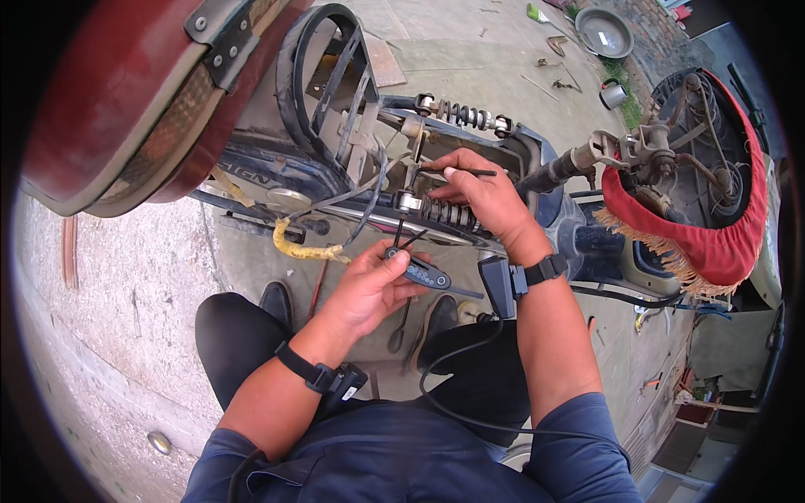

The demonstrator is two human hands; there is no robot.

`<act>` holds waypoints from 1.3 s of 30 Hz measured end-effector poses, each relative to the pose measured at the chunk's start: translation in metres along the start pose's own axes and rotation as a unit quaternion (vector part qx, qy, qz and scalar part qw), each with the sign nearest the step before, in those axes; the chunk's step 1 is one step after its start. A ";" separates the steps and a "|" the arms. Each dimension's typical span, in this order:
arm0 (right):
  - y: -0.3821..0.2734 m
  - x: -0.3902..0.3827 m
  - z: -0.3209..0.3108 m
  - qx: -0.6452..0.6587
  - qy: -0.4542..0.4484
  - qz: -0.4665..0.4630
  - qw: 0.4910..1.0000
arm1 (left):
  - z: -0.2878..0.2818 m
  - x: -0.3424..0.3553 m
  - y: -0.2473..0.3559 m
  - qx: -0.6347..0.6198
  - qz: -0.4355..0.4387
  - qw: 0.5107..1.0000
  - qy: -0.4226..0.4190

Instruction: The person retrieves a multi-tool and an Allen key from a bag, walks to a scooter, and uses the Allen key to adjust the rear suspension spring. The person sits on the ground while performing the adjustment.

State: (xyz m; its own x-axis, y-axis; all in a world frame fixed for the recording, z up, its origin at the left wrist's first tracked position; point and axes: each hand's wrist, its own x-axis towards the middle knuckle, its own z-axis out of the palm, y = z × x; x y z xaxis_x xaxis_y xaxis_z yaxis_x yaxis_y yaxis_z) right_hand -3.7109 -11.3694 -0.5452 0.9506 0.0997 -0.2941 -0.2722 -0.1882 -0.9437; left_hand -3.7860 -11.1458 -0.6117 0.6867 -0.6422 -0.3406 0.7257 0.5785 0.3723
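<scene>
My left hand (373, 293) is closed around a black folding hex key set (425, 272) with some keys swung out, one pointing up to just below a silver shock mount (410, 204). My right hand (482, 201) pinches a black hex key (478, 173) that reaches left to the linkage above that mount. Behind my right fingers runs a black coil-spring shock (453, 216); a second one (461, 115) lies parallel farther back. A yellow-wrapped cable bundle (298, 247) hangs left of my left hand, beside the dark vehicle frame.
A red padded seat (109, 101) fills the upper left. A seat base with red fringed cover (704, 260) is on the right. A metal basin (602, 33), a kettle (613, 94) and several loose parts lie on the ground beyond. My feet (436, 327) are under the vehicle's near edge.
</scene>
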 end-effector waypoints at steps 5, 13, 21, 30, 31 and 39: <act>0.001 -0.001 -0.001 0.007 0.003 0.003 1.000 | -0.006 0.007 -0.010 0.250 0.054 0.964 0.071; -0.003 -0.001 0.001 0.007 0.005 0.010 1.000 | 0.003 0.004 -0.001 0.723 0.245 0.631 0.142; -0.004 -0.001 0.001 -0.002 0.005 0.005 1.000 | 0.002 0.002 0.001 0.746 0.272 0.592 0.140; 0.000 0.000 0.000 0.001 0.001 0.002 1.000 | 0.003 0.004 0.001 0.769 0.243 0.573 0.147; -0.001 0.001 0.001 0.002 0.001 0.003 1.000 | 0.002 0.005 0.001 0.765 0.232 0.582 0.147; 0.000 -0.002 0.000 0.012 0.008 0.001 1.000 | 0.012 -0.003 0.002 0.597 0.056 0.786 0.152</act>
State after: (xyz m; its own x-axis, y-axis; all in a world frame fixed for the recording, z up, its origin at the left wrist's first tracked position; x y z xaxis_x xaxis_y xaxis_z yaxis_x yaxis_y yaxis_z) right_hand -3.7124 -11.3693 -0.5446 0.9521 0.0842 -0.2939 -0.2777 -0.1642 -0.9465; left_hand -3.7875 -11.1487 -0.5996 0.8534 -0.3656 -0.3715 0.2286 -0.3780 0.8971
